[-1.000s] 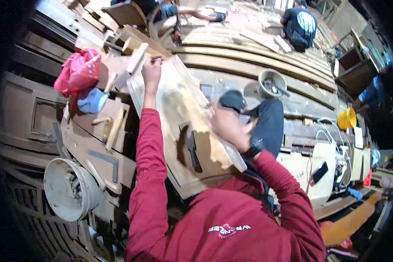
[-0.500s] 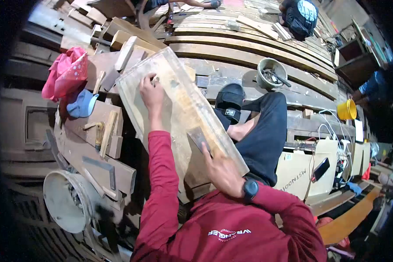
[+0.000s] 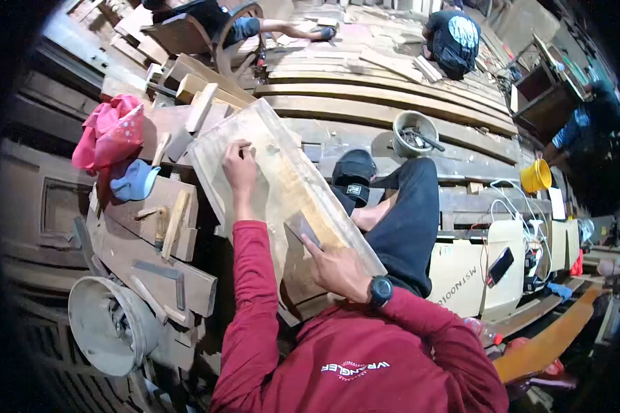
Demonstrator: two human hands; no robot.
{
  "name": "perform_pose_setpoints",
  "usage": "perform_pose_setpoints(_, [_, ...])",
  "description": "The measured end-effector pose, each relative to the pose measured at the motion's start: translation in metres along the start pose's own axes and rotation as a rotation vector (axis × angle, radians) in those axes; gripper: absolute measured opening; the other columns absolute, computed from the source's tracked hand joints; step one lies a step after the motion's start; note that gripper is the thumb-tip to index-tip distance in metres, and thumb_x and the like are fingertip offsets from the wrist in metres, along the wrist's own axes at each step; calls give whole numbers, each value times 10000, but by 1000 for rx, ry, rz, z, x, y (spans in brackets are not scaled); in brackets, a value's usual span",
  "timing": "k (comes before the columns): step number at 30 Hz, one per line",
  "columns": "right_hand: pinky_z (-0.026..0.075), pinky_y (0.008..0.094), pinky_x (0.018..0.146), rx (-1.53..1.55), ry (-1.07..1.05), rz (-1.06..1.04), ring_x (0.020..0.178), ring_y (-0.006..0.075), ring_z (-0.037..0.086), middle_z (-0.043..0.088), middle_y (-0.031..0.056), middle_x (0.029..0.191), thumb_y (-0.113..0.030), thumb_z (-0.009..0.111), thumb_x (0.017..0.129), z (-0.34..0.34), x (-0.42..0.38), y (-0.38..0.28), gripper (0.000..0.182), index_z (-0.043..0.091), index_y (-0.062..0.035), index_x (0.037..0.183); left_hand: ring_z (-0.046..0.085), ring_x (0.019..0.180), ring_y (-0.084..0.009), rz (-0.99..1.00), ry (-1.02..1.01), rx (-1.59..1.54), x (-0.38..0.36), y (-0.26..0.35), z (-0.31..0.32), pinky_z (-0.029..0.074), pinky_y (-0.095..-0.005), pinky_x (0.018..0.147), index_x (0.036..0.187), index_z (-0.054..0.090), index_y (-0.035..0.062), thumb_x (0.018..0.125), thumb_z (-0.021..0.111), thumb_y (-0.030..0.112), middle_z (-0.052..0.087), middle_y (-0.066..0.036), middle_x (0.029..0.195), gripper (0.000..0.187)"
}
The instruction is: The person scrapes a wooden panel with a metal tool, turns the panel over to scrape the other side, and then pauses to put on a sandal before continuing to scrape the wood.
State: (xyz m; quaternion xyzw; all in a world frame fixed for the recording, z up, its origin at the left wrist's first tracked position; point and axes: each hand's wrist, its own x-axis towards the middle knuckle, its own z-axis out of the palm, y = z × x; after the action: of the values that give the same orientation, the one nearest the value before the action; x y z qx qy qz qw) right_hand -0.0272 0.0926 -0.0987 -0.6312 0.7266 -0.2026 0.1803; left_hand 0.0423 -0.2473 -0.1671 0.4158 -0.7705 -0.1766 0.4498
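A long wooden panel (image 3: 303,186) with raised edges lies slanted across my lap, with pale smears and a yellowish strip on its face. My right hand (image 3: 341,274) grips a flat dark scraper (image 3: 301,228), index finger stretched along it. The blade rests on the panel's lower half; its handle is hidden in my palm. Over the upper part of the same panel, my left hand (image 3: 240,171) is closed, fingertips pinched together. Whatever is between those fingertips is too small to name.
At left are a pink bag (image 3: 110,134), a blue cap (image 3: 135,180), a hammer (image 3: 160,224), a metal square (image 3: 176,275) and a white bucket (image 3: 110,327). A grey pail (image 3: 415,134) stands ahead. A phone (image 3: 501,266) lies at right on cardboard. Other people sit farther off.
The view has tilted, so the surroundings shift in the picture. My left fingertips have drawn together over the panel. The scraper stays on the lower half, under my right index finger.
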Motion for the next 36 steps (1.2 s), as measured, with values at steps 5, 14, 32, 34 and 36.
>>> perform_pose_setpoints(5, [527, 493, 581, -46, -11, 27, 630, 375, 684, 689, 213, 767, -224, 551, 964, 16, 18, 3, 550, 525, -79, 1493, 681, 1006, -341, -103, 49, 24, -1, 2, 5, 520, -431, 912, 946, 740, 37, 918, 607, 37, 734, -146, 997, 136])
perform_pose_setpoints(14, [504, 507, 547, -48, 67, 28, 577, 339, 669, 675, 154, 672, -218, 565, 933, 34, 24, 16, 594, 512, -153, 1521, 692, 964, -343, -147, 58, 12, -3, 11, 6, 533, -433, 881, 948, 734, 34, 917, 592, 26, 731, -153, 986, 146])
perform_pose_setpoints(32, [503, 470, 494, -115, 59, 9, 486, 312, 647, 646, 148, 584, -228, 584, 918, 19, 12, -3, 633, 493, -100, 1531, 707, 954, -333, -249, 136, 56, 5, 2, 13, 540, -421, 853, 881, 765, 53, 882, 607, 47, 743, -156, 935, 158])
perform_pose_setpoints(34, [498, 457, 492, -144, 42, -19, 473, 315, 632, 632, 145, 576, -235, 593, 917, 13, 5, -4, 635, 495, -98, 1530, 699, 917, -339, -187, 124, 81, 6, 7, 10, 536, -432, 833, 888, 759, 42, 884, 611, 45, 739, -153, 930, 148])
perform_pose_setpoints(36, [501, 454, 498, -132, -4, 13, 469, 318, 625, 633, 147, 579, -236, 593, 921, 11, 2, -7, 624, 504, -97, 1523, 697, 914, -336, -166, 150, 66, 5, 9, 6, 539, -430, 829, 888, 756, 39, 892, 607, 41, 737, -146, 924, 150])
